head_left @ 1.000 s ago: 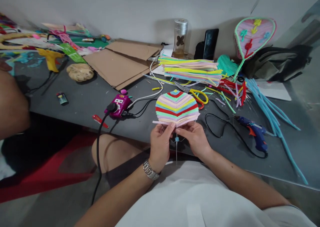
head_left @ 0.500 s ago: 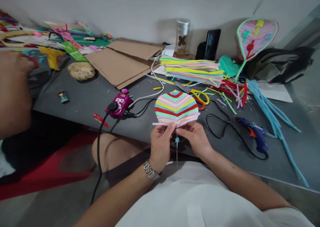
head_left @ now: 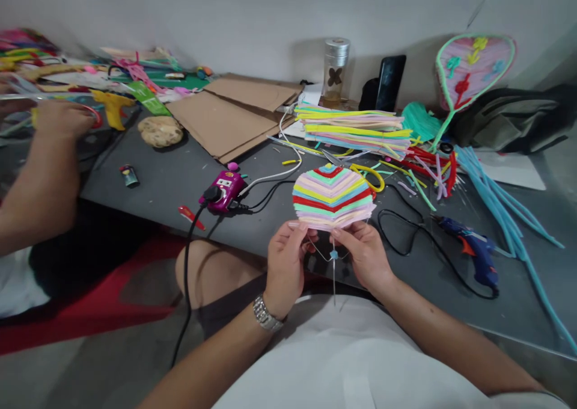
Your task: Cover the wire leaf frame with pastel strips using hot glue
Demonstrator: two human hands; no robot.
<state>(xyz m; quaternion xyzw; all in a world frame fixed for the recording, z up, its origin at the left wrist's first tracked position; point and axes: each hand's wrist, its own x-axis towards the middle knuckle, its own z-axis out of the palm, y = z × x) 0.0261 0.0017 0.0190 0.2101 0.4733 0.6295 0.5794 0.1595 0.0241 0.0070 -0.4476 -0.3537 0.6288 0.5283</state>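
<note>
Thumb and fingertips of the right hand (head_left: 369,255) pinching the striped panel (head_left: 333,198) at the middle of its lower edge, thumb in front, fingers tucked behind. At the lower left corner, thumb and forefinger of the left hand (head_left: 285,267) pressed together in a second pinch, strip end or wire beneath impossible to tell. Newly shifted: left thumb out to that corner, away from the centre and the right thumb beside it half a second ago; pale strip end jutting left then, no longer clearly visible. Between the hands, more of the wire frame (head_left: 321,252) now showing bare, down to the blue knot (head_left: 334,254) and thin stem (head_left: 334,282); by judgement, a lower part without strips and a wider-set hold. Wrists low, palms turned towards each other, forearms converging from both sides, metal watch (head_left: 265,314) on the left wrist. Panel raised over the near edge of the dark table (head_left: 153,192). Farther out, strip bundle (head_left: 354,126) beyond the panel, blue glue gun (head_left: 482,261) to the right, purple socket block (head_left: 224,190) to the left, co-worker's hand (head_left: 61,120) at far left, now more fully in view.
</note>
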